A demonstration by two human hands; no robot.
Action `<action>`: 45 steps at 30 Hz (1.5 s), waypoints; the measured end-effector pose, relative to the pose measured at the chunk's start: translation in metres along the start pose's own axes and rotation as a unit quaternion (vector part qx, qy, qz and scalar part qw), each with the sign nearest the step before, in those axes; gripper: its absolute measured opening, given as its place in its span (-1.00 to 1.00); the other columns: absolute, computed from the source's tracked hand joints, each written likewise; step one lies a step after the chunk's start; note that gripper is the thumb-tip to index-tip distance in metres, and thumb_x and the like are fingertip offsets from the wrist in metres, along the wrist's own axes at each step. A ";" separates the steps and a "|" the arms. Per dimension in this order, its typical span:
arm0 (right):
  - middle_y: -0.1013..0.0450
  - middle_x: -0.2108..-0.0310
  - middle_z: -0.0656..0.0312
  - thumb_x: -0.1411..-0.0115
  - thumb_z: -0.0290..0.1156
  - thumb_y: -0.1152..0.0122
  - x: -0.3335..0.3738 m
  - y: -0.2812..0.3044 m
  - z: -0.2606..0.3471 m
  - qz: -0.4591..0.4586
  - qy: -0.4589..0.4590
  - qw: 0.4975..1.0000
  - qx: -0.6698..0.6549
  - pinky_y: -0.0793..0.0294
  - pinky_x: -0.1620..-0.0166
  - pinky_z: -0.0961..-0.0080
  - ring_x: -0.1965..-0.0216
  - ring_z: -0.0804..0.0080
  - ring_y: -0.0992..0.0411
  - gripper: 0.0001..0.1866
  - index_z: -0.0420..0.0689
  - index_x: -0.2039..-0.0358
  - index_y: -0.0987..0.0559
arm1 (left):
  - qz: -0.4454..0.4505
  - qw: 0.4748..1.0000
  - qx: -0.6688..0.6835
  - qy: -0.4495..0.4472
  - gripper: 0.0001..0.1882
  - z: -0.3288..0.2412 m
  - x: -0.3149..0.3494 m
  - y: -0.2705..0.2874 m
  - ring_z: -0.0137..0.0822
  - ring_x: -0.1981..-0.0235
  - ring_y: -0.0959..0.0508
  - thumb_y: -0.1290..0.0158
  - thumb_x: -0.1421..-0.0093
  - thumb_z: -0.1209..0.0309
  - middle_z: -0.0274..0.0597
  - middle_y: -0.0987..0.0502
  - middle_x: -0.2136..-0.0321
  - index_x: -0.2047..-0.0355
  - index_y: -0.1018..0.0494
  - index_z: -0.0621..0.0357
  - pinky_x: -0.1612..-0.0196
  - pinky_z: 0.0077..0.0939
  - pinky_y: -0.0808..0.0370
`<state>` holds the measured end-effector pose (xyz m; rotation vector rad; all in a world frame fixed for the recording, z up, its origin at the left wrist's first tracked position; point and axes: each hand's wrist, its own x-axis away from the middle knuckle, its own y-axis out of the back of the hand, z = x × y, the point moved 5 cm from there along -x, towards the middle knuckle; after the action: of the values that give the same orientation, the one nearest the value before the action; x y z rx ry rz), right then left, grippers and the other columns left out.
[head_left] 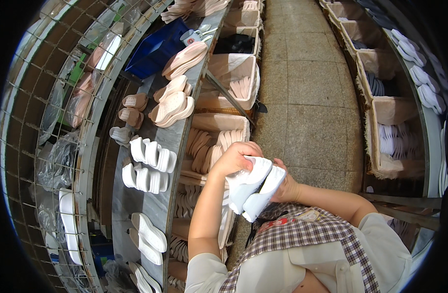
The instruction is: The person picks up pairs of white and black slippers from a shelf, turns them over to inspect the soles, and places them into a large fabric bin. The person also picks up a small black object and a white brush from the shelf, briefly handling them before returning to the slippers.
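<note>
I hold a pair of white slip-on shoes (pixel 256 189) pressed side by side in front of my chest, tilted, with thick rounded ends toward me. My left hand (pixel 241 157) grips the upper left of the pair, its thumb on the near shoe. Round the right side of the pair is closed my right hand (pixel 286 185), its fingers partly hidden behind the shoes. Left of my left arm, several white slippers (pixel 148 178) stand in two rows on the grey bench (pixel 145 205). Nearer me on the bench lie white soles (pixel 148 239).
Farther along the bench are pinkish soles (pixel 174 108), a blue bin (pixel 155 51) and a mug (pixel 190 37). Lined crates (pixel 246 124) of soles stand beside it. A wire mesh (pixel 28 141) rises at left. Across the tiled aisle (pixel 307 88) are more crates (pixel 373 146).
</note>
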<state>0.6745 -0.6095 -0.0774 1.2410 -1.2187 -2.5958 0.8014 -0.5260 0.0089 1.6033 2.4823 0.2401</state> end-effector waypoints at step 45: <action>0.05 -0.10 -0.14 0.12 0.10 -0.33 0.000 0.010 0.004 -0.069 0.021 0.996 -0.052 0.01 -0.15 -0.15 -0.16 -0.14 -0.03 -0.19 -0.02 -0.09 -0.30 | -0.092 0.991 0.078 0.062 -0.59 0.056 0.011 0.006 -0.32 0.33 -0.50 -0.15 -0.05 0.17 -0.19 -0.51 0.40 0.29 -0.50 0.32 0.21 -0.48 -0.43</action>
<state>0.6690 -0.6134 -0.0692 1.3984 -1.0106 -2.6722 0.8152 -0.5119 -0.0451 1.4395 2.7861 0.1268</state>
